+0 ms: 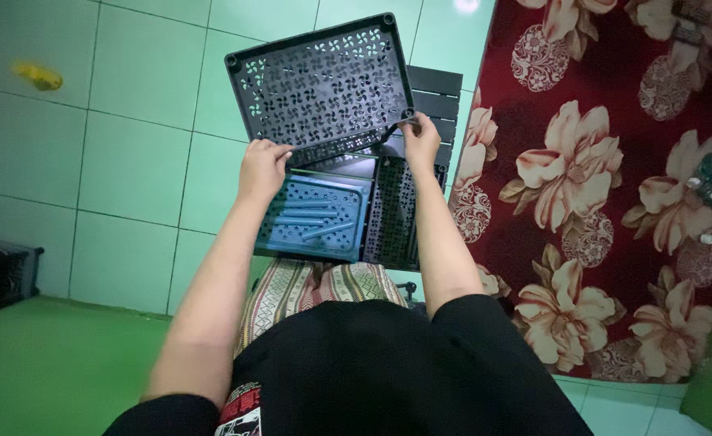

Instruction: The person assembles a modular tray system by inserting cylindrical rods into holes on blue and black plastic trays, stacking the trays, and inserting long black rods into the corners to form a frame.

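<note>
Left hand [263, 168] and right hand [420, 137] each clamped on the black perforated panel's [319, 77] lower edge, above green tiles [130, 161].

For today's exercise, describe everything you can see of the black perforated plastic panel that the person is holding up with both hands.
The black perforated plastic panel is a flat rectangle that looks like moulded plastic, pierced all over with small pinwheel-shaped cut-outs inside a raised rim, with round sockets at its corners. It is tilted up over the pale green tiled floor. The left hand grips its lower left edge and the right hand its lower right corner. Its bottom edge meets the black box-like frame below it.
</note>
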